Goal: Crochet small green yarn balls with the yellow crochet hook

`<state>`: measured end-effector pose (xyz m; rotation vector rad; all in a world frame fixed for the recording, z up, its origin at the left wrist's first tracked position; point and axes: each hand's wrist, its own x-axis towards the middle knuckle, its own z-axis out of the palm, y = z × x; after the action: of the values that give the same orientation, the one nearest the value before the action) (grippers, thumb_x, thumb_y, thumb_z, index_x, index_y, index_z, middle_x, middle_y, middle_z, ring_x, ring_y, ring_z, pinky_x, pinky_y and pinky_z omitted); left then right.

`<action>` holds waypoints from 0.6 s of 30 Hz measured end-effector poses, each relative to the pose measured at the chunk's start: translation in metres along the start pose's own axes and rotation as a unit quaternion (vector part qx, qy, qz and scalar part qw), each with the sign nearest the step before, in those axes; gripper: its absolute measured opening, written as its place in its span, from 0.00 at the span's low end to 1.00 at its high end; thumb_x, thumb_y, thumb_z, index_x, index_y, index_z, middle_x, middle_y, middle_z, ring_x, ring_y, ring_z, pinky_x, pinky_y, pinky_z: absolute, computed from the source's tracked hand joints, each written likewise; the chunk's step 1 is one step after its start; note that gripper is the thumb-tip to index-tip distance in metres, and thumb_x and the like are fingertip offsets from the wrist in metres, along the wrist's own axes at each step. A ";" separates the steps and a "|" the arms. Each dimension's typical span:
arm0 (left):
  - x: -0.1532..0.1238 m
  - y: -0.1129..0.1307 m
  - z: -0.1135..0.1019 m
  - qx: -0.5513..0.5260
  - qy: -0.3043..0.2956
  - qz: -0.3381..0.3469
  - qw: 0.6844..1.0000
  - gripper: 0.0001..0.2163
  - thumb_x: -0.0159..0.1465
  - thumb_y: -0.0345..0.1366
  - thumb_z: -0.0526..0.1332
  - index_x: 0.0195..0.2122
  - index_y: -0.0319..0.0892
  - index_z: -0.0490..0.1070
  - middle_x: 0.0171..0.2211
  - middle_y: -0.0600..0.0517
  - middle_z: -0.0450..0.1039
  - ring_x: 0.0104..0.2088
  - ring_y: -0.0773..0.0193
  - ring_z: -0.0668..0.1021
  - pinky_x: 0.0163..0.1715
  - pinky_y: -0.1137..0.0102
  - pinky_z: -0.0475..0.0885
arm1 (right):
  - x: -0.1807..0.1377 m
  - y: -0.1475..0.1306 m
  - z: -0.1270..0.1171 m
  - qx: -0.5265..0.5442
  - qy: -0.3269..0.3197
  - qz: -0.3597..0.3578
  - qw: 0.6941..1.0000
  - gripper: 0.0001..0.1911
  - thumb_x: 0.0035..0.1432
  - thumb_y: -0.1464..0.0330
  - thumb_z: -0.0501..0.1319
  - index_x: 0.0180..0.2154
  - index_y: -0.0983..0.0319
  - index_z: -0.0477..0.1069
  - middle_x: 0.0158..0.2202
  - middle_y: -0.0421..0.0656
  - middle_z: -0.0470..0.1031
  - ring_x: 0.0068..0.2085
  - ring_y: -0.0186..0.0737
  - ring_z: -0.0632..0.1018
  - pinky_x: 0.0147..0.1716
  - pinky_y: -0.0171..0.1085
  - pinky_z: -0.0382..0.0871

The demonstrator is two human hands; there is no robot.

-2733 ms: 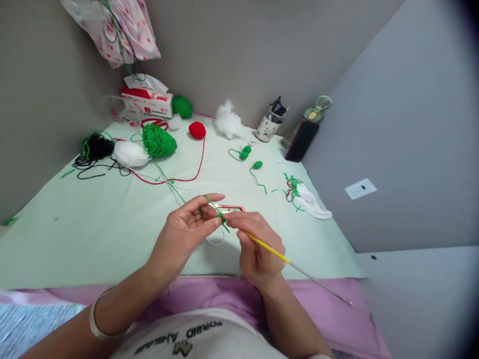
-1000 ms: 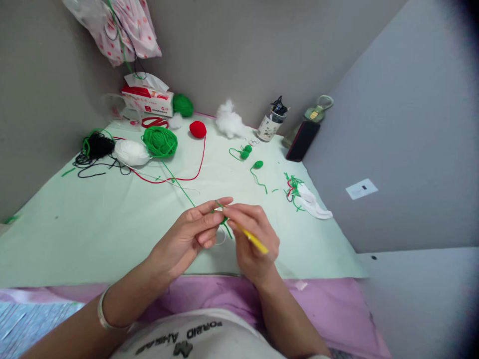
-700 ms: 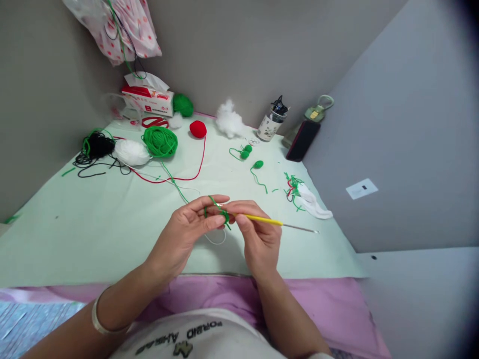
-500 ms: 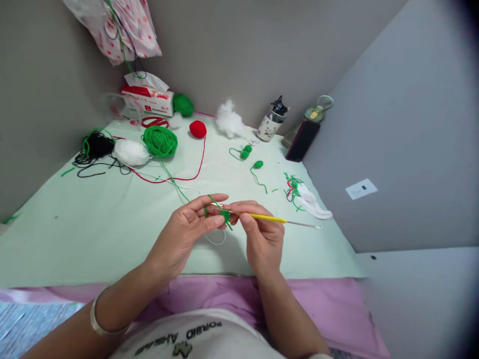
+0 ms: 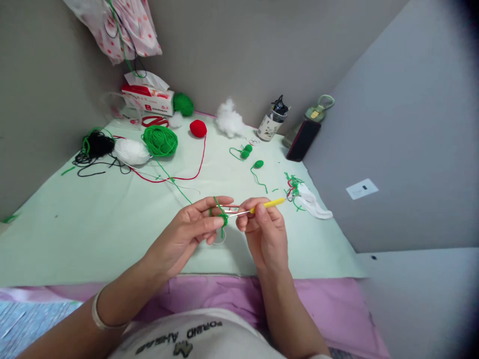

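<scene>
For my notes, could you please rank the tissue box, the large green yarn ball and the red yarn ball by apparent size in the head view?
1. tissue box, though farthest back
2. large green yarn ball
3. red yarn ball

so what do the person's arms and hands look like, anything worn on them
No sleeves or gloves show anywhere up to the elbows. The left hand has a plain silver bangle round its wrist. The right hand and its wrist wear nothing that can be seen.
</scene>
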<state>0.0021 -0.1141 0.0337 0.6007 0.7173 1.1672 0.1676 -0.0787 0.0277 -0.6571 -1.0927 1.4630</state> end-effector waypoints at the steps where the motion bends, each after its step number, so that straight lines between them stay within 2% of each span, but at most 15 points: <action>1: 0.000 -0.001 0.001 0.018 0.006 0.015 1.000 0.13 0.61 0.33 0.72 0.47 0.46 0.83 0.33 0.55 0.75 0.27 0.75 0.71 0.29 0.80 0.68 | -0.001 0.001 0.001 -0.015 -0.008 -0.015 1.000 0.09 0.66 0.61 0.65 0.36 0.56 0.82 0.32 0.40 0.80 0.28 0.33 0.76 0.29 0.34 0.72; 3: 0.000 -0.004 0.003 0.049 0.019 0.043 0.998 0.12 0.62 0.34 0.73 0.47 0.48 0.82 0.34 0.54 0.78 0.35 0.70 0.77 0.39 0.76 0.72 | -0.005 0.003 0.005 -0.069 -0.022 -0.061 0.996 0.08 0.68 0.63 0.64 0.38 0.55 0.83 0.37 0.42 0.82 0.34 0.35 0.79 0.33 0.35 0.73; 5: -0.001 -0.006 0.003 0.069 0.040 0.064 0.995 0.14 0.61 0.35 0.74 0.48 0.50 0.82 0.36 0.54 0.80 0.39 0.68 0.78 0.44 0.74 0.72 | -0.008 0.005 0.007 -0.122 -0.028 -0.102 0.987 0.09 0.68 0.66 0.63 0.40 0.55 0.83 0.40 0.43 0.83 0.38 0.37 0.80 0.35 0.37 0.73; 8: -0.001 -0.007 0.003 0.088 0.067 0.077 0.991 0.16 0.60 0.36 0.74 0.50 0.52 0.81 0.38 0.54 0.79 0.42 0.66 0.79 0.44 0.73 0.71 | -0.010 0.006 0.008 -0.140 -0.022 -0.113 0.983 0.09 0.69 0.66 0.62 0.41 0.55 0.83 0.40 0.43 0.84 0.36 0.37 0.79 0.35 0.38 0.73; 14: -0.003 -0.004 0.001 0.092 0.078 0.082 0.989 0.16 0.58 0.37 0.76 0.48 0.50 0.83 0.34 0.55 0.73 0.37 0.68 0.75 0.40 0.74 0.70 | -0.007 0.005 0.003 -0.070 -0.012 -0.066 0.995 0.10 0.70 0.64 0.60 0.40 0.57 0.80 0.38 0.42 0.84 0.33 0.35 0.80 0.34 0.37 0.75; 18: -0.004 -0.001 0.001 0.099 0.084 0.069 0.989 0.15 0.59 0.36 0.75 0.48 0.49 0.83 0.34 0.54 0.74 0.37 0.67 0.75 0.40 0.73 0.70 | -0.007 0.001 0.004 -0.089 -0.021 -0.070 0.993 0.11 0.71 0.62 0.58 0.40 0.58 0.77 0.37 0.44 0.84 0.32 0.37 0.80 0.34 0.39 0.77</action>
<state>0.0027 -0.1188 0.0340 0.7323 0.9558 1.2945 0.1656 -0.0867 0.0269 -0.6621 -1.2868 1.2735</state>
